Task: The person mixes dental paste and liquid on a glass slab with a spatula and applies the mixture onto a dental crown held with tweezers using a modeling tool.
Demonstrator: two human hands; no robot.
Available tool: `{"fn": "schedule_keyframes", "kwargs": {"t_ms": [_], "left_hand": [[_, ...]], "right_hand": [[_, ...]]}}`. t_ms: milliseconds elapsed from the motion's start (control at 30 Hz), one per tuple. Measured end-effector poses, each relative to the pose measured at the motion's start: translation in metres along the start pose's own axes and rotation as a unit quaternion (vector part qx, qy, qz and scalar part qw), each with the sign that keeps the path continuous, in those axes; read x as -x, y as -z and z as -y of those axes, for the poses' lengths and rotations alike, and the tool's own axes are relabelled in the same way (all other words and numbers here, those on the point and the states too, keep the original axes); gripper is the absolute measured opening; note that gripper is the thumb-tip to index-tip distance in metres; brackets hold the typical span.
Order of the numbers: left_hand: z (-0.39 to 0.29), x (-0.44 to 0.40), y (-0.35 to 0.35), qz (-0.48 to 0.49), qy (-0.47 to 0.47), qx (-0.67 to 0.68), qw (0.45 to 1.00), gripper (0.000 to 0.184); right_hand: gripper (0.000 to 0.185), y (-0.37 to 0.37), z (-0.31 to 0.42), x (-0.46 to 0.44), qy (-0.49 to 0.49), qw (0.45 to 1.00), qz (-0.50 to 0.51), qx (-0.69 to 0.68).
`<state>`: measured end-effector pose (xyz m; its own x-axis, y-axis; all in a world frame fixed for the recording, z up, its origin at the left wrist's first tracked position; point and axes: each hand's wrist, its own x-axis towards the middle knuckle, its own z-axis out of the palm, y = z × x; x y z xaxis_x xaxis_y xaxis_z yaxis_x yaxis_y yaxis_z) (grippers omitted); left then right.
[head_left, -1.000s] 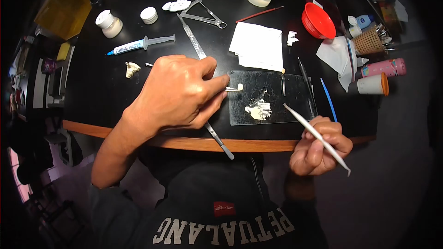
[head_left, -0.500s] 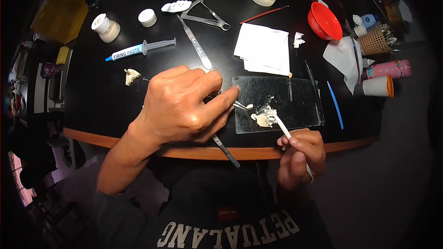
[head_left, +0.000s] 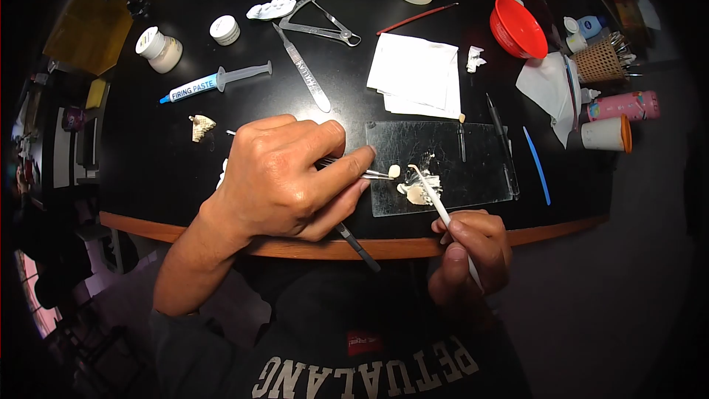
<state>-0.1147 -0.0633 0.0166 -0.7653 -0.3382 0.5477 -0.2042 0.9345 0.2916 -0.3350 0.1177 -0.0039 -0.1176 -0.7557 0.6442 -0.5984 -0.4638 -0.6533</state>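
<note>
Silver tweezers (head_left: pixel 377 174) are pinched in my left hand (head_left: pixel 284 177), with a small cream tooth-shaped piece (head_left: pixel 394 171) at their tips. The piece is over the left part of a dark glass slab (head_left: pixel 484 166). My right hand (head_left: pixel 476 251) grips a slim white tool (head_left: pixel 437 207), pointing up and left. Its upper tip, which looks curved and cream-coloured, is just right of the piece, with a small gap between them. Below that tip, cream paste (head_left: pixel 418 193) is smeared on the slab. A brush-like tool (head_left: pixel 462 140) lies on the slab's upper right.
White sheets (head_left: pixel 415 74) lie behind the slab. A scalpel handle (head_left: pixel 304 74), a caliper (head_left: pixel 321 29), a syringe (head_left: pixel 214 83) and jars (head_left: pixel 159 50) are at the left. At the right are a red bowl (head_left: pixel 518 28), a black pen-like tool (head_left: pixel 499 129) and a blue stick (head_left: pixel 537 164).
The white tool came in from the right, reached the paste, then its tip rose leftward towards the piece. The tweezers with the piece moved down beside the paste. The view shifted slightly.
</note>
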Motion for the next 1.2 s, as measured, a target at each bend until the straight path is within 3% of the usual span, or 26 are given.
{"fn": "schedule_keyframes", "kwargs": {"t_ms": [433,1200], "left_hand": [[-0.0004,-0.0007,-0.0018,-0.025,-0.008,-0.027,0.999,0.037],[0.0001,0.003,-0.0015,0.002,0.001,-0.021,1.0,0.03]], "right_hand": [[0.024,0.0044,0.0075,-0.0023,0.043,0.997,0.038,0.059],[0.022,-0.0009,0.0047,0.0032,0.025,0.996,0.032,0.081]]}}
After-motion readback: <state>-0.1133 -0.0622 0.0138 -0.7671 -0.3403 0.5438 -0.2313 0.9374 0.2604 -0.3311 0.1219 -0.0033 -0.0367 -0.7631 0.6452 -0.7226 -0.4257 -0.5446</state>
